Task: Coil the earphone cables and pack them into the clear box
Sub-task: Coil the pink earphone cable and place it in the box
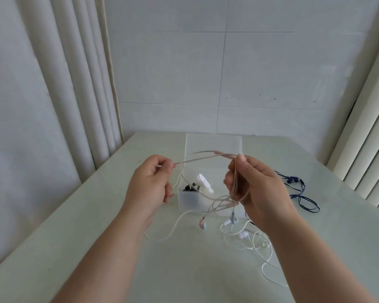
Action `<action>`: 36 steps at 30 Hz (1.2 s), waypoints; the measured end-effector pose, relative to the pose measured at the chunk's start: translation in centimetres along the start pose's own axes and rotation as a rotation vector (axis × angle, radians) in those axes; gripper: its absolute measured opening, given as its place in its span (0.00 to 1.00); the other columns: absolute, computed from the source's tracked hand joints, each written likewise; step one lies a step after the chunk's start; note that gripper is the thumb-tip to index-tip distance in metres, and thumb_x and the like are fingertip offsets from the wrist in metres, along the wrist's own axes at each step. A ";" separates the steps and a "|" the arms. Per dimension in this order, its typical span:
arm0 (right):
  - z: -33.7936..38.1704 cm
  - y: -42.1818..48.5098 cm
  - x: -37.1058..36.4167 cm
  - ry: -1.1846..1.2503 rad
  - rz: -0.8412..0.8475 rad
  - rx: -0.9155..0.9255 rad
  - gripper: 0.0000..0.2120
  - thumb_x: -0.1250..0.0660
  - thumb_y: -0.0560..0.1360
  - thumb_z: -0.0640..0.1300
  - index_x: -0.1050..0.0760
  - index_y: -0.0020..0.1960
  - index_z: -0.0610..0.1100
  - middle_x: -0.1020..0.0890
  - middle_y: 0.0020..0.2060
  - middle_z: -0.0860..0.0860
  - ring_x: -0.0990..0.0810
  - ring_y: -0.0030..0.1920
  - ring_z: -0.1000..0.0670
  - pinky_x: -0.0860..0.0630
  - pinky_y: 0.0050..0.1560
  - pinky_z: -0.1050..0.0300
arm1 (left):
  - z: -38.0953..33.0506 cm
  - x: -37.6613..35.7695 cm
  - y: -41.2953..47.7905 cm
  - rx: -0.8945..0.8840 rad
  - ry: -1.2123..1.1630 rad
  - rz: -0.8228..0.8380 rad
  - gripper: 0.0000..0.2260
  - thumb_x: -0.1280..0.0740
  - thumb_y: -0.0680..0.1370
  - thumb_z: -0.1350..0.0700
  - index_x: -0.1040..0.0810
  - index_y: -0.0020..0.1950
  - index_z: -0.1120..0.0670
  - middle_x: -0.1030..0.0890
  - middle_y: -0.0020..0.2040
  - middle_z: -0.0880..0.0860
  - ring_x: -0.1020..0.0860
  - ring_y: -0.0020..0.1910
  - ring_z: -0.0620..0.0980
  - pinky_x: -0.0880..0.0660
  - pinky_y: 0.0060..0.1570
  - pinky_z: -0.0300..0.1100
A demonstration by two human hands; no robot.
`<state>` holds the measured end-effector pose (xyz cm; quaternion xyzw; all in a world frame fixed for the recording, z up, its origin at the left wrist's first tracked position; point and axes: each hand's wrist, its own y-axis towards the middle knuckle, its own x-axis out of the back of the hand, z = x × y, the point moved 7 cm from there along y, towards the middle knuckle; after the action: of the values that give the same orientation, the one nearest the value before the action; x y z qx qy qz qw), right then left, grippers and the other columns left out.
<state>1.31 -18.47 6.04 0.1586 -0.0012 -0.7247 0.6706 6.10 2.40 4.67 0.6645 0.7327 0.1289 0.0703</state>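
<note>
My left hand (151, 182) pinches one end of a thin pink earphone cable (201, 158) between thumb and finger. The cable stretches across to my right hand (256, 189), which grips several loops of it; a pink and blue earbud (202, 224) dangles below. Both hands hover above the clear box (213, 143), which stands open at the middle of the table. Inside the box lie a black earphone bundle (190, 187) and a white item (205, 182).
A loose white earphone cable (245, 237) sprawls on the table in front of the box, partly under my right forearm. A dark blue earphone cable (302, 193) lies to the right. Curtains hang at the left, blinds at the right, a wall behind.
</note>
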 end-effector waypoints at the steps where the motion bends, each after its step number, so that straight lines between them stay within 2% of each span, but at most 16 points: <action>1: 0.3 -0.1 0.2 -0.084 -0.029 0.012 0.14 0.37 0.78 0.50 0.21 0.39 0.43 0.18 0.31 0.46 0.27 0.29 0.49 0.31 0.30 0.58 | 0.2 0.4 0.2 0.009 -0.024 -0.046 0.07 0.37 0.81 0.56 0.24 0.43 0.53 0.27 0.32 0.53 0.35 0.23 0.49 0.36 0.23 0.37; 3: 1.2 -0.5 0.4 -0.293 -0.105 0.104 0.14 0.38 0.80 0.47 0.20 0.43 0.41 0.15 0.34 0.48 0.23 0.29 0.52 0.28 0.29 0.61 | 0.5 1.1 0.5 0.004 -0.012 -0.125 0.07 0.35 0.79 0.54 0.24 0.41 0.51 0.30 0.29 0.50 0.38 0.24 0.49 0.40 0.26 0.39; 5: 2.1 -1.0 0.4 -0.454 -0.205 0.236 0.11 0.37 0.80 0.46 0.18 0.44 0.43 0.16 0.34 0.50 0.21 0.29 0.58 0.27 0.31 0.68 | 0.2 1.5 0.4 -0.034 0.075 -0.179 0.07 0.34 0.78 0.53 0.23 0.41 0.50 0.32 0.28 0.49 0.37 0.26 0.48 0.38 0.26 0.39; 9: 2.3 -1.4 0.2 -0.410 -0.244 0.320 0.10 0.37 0.80 0.45 0.20 0.42 0.47 0.15 0.36 0.54 0.21 0.30 0.56 0.25 0.31 0.65 | -1.0 1.5 -0.1 -0.150 0.231 -0.197 0.06 0.32 0.77 0.51 0.22 0.41 0.50 0.29 0.29 0.50 0.35 0.26 0.44 0.36 0.29 0.41; 12: 2.7 -1.6 0.8 -0.504 -0.332 0.378 0.10 0.37 0.80 0.48 0.21 0.42 0.49 0.24 0.25 0.59 0.30 0.26 0.58 0.34 0.29 0.69 | -1.7 1.6 -0.4 -0.223 0.458 -0.208 0.07 0.29 0.74 0.47 0.20 0.39 0.48 0.28 0.27 0.50 0.29 0.28 0.49 0.33 0.30 0.44; 13: 2.7 -1.5 1.1 -0.520 -0.371 0.381 0.10 0.37 0.80 0.49 0.21 0.42 0.50 0.27 0.22 0.60 0.32 0.26 0.58 0.36 0.28 0.68 | -1.9 1.5 -0.6 -0.233 0.489 -0.199 0.07 0.29 0.74 0.46 0.19 0.39 0.48 0.27 0.27 0.50 0.27 0.29 0.47 0.32 0.30 0.44; 16: 2.6 -1.7 1.9 -0.472 -0.453 0.374 0.12 0.39 0.80 0.51 0.22 0.40 0.54 0.28 0.22 0.60 0.32 0.27 0.57 0.34 0.33 0.62 | -2.2 0.7 -0.9 -0.256 0.541 -0.150 0.08 0.30 0.75 0.46 0.19 0.39 0.48 0.24 0.27 0.49 0.25 0.30 0.34 0.34 0.28 0.36; 18: 2.6 -1.9 2.3 -0.365 -0.506 0.371 0.13 0.40 0.80 0.53 0.22 0.39 0.53 0.30 0.23 0.58 0.33 0.29 0.51 0.33 0.33 0.57 | -1.8 0.5 -0.6 -0.224 0.528 -0.127 0.09 0.30 0.75 0.47 0.20 0.38 0.49 0.26 0.26 0.47 0.26 0.28 0.36 0.36 0.26 0.33; 21: 2.6 -2.0 3.4 -0.128 -0.574 0.298 0.15 0.40 0.81 0.49 0.24 0.37 0.48 0.35 0.24 0.52 0.38 0.26 0.50 0.40 0.27 0.59 | -0.6 0.2 -0.2 -0.111 0.514 -0.030 0.13 0.32 0.76 0.45 0.21 0.38 0.52 0.27 0.24 0.44 0.28 0.26 0.40 0.36 0.27 0.37; 24: 1.9 -0.9 3.1 -0.037 -0.458 0.149 0.16 0.37 0.79 0.44 0.24 0.33 0.44 0.35 0.22 0.52 0.40 0.23 0.52 0.43 0.25 0.61 | -0.1 0.0 -0.3 0.003 0.256 0.005 0.14 0.34 0.79 0.51 0.22 0.39 0.60 0.31 0.21 0.43 0.31 0.21 0.41 0.36 0.22 0.29; 26: 1.0 -0.5 2.5 -0.084 -0.373 0.053 0.15 0.36 0.78 0.44 0.23 0.34 0.41 0.33 0.22 0.51 0.39 0.23 0.52 0.42 0.24 0.61 | 0.2 0.1 -0.3 0.085 0.021 0.008 0.13 0.35 0.80 0.53 0.22 0.37 0.56 0.36 0.22 0.46 0.37 0.22 0.45 0.38 0.22 0.34; 28: 0.3 -0.3 2.1 -0.088 -0.314 -0.014 0.15 0.36 0.78 0.44 0.23 0.35 0.41 0.32 0.24 0.49 0.39 0.23 0.52 0.43 0.24 0.61 | 0.3 0.2 0.0 0.094 -0.082 0.005 0.13 0.35 0.79 0.51 0.21 0.36 0.53 0.39 0.26 0.48 0.41 0.26 0.49 0.43 0.28 0.40; 30: -0.3 -0.1 1.6 -0.025 -0.233 -0.092 0.15 0.37 0.78 0.44 0.23 0.36 0.40 0.31 0.25 0.47 0.41 0.23 0.51 0.46 0.24 0.61 | 0.1 0.3 0.0 0.085 -0.080 0.007 0.13 0.35 0.78 0.51 0.20 0.36 0.53 0.38 0.27 0.50 0.40 0.28 0.51 0.43 0.30 0.43; 32: -0.7 0.0 1.1 0.027 -0.164 -0.164 0.14 0.38 0.79 0.43 0.23 0.37 0.39 0.30 0.25 0.46 0.42 0.23 0.51 0.48 0.24 0.61 | 0.1 0.3 -0.2 0.093 -0.017 -0.005 0.10 0.33 0.75 0.52 0.19 0.36 0.55 0.33 0.28 0.51 0.36 0.28 0.51 0.38 0.27 0.39; 34: -0.9 -0.1 0.7 0.032 -0.119 -0.182 0.14 0.38 0.79 0.43 0.22 0.37 0.38 0.30 0.26 0.46 0.43 0.23 0.51 0.48 0.24 0.60 | 0.1 0.6 -0.1 0.069 0.217 -0.042 0.09 0.33 0.74 0.53 0.20 0.36 0.56 0.29 0.29 0.50 0.31 0.29 0.52 0.32 0.27 0.39; 36: -0.9 -0.1 0.6 0.017 -0.099 -0.174 0.14 0.38 0.79 0.42 0.21 0.38 0.38 0.31 0.26 0.47 0.43 0.24 0.51 0.48 0.23 0.61 | 0.3 0.8 -0.1 0.034 0.462 -0.044 0.05 0.36 0.74 0.55 0.20 0.41 0.52 0.23 0.32 0.47 0.25 0.33 0.52 0.29 0.32 0.43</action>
<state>1.33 -18.85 5.07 0.1056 0.0752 -0.7528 0.6453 5.98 3.18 4.40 0.6021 0.7458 0.2638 -0.1077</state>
